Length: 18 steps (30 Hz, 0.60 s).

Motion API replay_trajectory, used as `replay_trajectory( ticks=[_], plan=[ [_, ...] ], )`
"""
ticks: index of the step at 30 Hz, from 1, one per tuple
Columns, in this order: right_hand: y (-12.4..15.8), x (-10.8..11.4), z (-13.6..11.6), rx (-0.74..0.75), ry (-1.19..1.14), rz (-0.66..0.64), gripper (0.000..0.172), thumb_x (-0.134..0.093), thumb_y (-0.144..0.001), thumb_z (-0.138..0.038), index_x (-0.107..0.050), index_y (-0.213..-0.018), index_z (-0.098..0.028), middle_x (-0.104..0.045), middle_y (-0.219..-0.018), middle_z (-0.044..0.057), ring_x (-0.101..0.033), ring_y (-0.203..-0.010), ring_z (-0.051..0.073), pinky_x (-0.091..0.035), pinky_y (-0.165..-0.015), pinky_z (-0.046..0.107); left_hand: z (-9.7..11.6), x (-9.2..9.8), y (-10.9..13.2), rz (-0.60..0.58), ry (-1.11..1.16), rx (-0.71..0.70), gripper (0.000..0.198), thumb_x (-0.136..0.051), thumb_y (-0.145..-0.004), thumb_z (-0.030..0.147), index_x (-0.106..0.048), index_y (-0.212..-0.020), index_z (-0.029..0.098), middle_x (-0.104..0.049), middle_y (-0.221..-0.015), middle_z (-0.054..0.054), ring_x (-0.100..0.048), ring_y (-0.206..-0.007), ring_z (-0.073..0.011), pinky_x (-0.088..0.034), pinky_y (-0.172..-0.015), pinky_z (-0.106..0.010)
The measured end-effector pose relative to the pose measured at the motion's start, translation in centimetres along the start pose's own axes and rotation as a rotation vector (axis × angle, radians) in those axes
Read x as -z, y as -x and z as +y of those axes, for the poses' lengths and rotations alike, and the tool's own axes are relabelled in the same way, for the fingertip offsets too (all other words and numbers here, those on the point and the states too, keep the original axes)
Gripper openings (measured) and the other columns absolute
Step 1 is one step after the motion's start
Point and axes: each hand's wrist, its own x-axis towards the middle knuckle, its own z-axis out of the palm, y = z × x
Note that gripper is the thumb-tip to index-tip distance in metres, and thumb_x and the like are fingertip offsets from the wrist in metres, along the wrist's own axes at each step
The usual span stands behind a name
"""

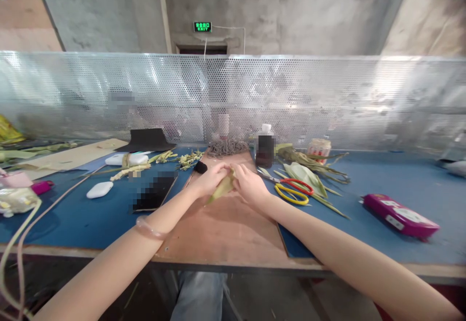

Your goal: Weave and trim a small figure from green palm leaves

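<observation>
Over the middle of a brown board (225,233), a pale green leaf strip (223,189) hangs between my two hands. My left hand (213,179) is closed on its upper part, fingertips close to those of the other hand. My right hand (249,183) pinches the same leaf from the right side. Just behind both hands lies a heap of grey cord (227,148). A small black fuzzy item (200,167) sits beside my left hand. Scissors with red and yellow handles (293,191) rest to the right of my right hand, near more green leaves (307,177).
A dark bottle with a white cap (265,148) and a jar (319,151) stand at the back. A magenta case (400,215) lies right. At left are a phone (156,192), a white earbud case (99,190), a black stand (149,140) and a cable.
</observation>
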Motion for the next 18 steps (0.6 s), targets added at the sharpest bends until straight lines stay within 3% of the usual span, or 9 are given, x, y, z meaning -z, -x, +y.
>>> replay_trajectory(
  ticks=[4,9,14,18],
  plan=[
    [0.3,0.6,-0.6,0.016,-0.085,0.017,0.034,-0.034,-0.093,-0.032,-0.044,-0.122,-0.016,-0.057,-0.108,0.011,-0.056,-0.098,0.022,-0.046,-0.078,0.030,-0.1,0.2,0.0,0.001,-0.008,-0.016,0.024,-0.053,-0.081,0.037,-0.057,-0.092,0.016,-0.061,-0.082,-0.003,-0.058,-0.077,-0.0169,-0.044,-0.071,-0.028],
    [0.3,0.0,-0.6,0.031,-0.202,0.039,0.039,-0.023,-0.096,-0.030,-0.040,-0.128,-0.016,-0.055,-0.111,0.012,-0.053,-0.103,0.021,-0.044,-0.084,0.033,-0.2,0.3,-0.1,0.012,-0.011,-0.011,0.020,-0.051,-0.081,0.033,-0.056,-0.090,0.016,-0.062,-0.084,-0.004,-0.058,-0.080,-0.0186,-0.044,-0.072,-0.029],
    [0.0,-0.7,-0.2,0.004,-0.369,0.073,0.042,-0.038,-0.092,-0.038,-0.045,-0.127,-0.015,-0.056,-0.113,0.013,-0.053,-0.105,0.024,-0.043,-0.088,0.037,-0.1,0.4,0.0,0.025,-0.027,-0.026,0.013,-0.053,-0.078,0.027,-0.057,-0.085,0.016,-0.061,-0.082,-0.002,-0.057,-0.078,-0.0167,-0.043,-0.069,-0.026],
    [-0.1,-0.1,-0.1,-0.030,-0.684,0.129,0.037,-0.047,-0.088,-0.041,-0.055,-0.115,-0.018,-0.062,-0.108,0.009,-0.055,-0.100,0.021,-0.042,-0.089,0.035,0.5,0.6,0.4,-0.006,0.060,0.036,0.018,-0.058,-0.076,0.033,-0.058,-0.086,0.017,-0.061,-0.077,-0.001,-0.056,-0.068,-0.0140,-0.041,-0.062,-0.024]
  ],
)
